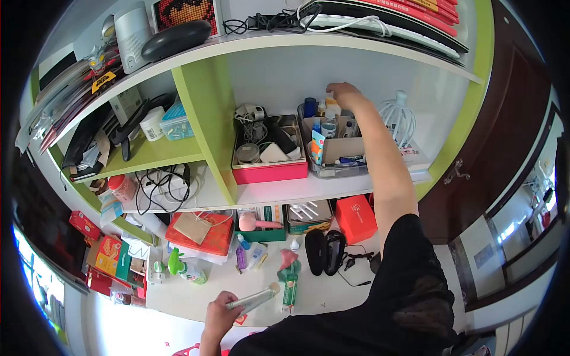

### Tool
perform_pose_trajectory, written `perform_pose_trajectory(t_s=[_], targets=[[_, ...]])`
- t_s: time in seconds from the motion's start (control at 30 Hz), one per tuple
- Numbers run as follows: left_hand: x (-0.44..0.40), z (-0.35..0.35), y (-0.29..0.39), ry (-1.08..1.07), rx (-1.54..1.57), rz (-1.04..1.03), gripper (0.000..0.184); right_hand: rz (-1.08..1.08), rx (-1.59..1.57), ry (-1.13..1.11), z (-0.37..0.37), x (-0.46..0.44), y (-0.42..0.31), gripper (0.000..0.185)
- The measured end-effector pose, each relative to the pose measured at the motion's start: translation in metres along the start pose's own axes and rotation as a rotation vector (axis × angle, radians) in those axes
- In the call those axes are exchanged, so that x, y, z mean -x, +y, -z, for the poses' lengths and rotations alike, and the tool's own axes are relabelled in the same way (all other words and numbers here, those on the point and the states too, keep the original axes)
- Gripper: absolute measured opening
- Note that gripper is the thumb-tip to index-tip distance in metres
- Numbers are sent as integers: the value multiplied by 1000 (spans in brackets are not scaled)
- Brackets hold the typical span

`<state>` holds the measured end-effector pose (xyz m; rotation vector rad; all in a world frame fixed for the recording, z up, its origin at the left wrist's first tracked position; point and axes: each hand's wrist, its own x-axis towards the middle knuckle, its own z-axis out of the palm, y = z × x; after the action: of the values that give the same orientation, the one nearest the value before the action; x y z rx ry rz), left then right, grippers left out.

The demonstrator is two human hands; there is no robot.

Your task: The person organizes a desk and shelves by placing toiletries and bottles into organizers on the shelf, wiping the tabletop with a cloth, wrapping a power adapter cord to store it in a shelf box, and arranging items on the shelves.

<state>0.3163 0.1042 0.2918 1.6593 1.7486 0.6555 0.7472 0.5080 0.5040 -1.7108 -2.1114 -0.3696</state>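
My left hand point(221, 314) is closed round a pale tube point(254, 300) with a round beige cap, held above the front edge of the white desk. My right hand point(346, 95) reaches into the middle shelf, over the back of a clear divided bin point(339, 172) of bottles. Its fingers are bent near a small orange-and-white item point(332, 107); whether they touch or hold anything is too small to tell. A dark blue-capped container point(310, 107) and a clear bottle point(329, 126) stand in the bin. On the desk lies a green box point(290, 292).
Left of the bin is a pink box point(270, 172) of cables and jars. The shelf board point(332, 188) overhangs the desk. Below stand a green spray bottle point(189, 272), a black open case point(315, 252) and a red box point(356, 217). A coiled white cable point(399, 121) sits beside my right forearm.
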Motion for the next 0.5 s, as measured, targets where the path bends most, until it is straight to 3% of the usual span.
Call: perform_pose_trajectory(t_s=[0.03,0.1,0.13,0.17,0.2,0.23,0.27,0.3,0.37,0.47,0.5], targets=[[-6,4,11,-6,22,-39,24,1,-24,5,0,0,2,35],[-19,14,33,-19,65,-118,23,45,-181,222,14,18,0,31],[-28,17,44,46,72,-325,21,70,-256,330,32,37,-11,30],[-37,20,57,7,138,-351,21,73,-456,324,52,65,-32,25],[-49,29,79,29,82,-549,22,76,-653,312,74,100,-62,21],[-59,37,105,51,23,-744,22,82,-880,41,95,139,-92,23],[-65,38,129,89,18,-760,24,242,-982,-214,99,169,-108,29],[-70,37,153,126,10,-778,26,448,-855,-383,100,194,-125,34],[-84,36,191,170,92,-879,30,661,-769,-337,86,231,-159,39],[-86,27,224,293,373,-854,34,494,-751,-205,83,238,-163,42],[-87,27,228,363,398,-913,34,261,-670,-189,97,234,-153,37]])
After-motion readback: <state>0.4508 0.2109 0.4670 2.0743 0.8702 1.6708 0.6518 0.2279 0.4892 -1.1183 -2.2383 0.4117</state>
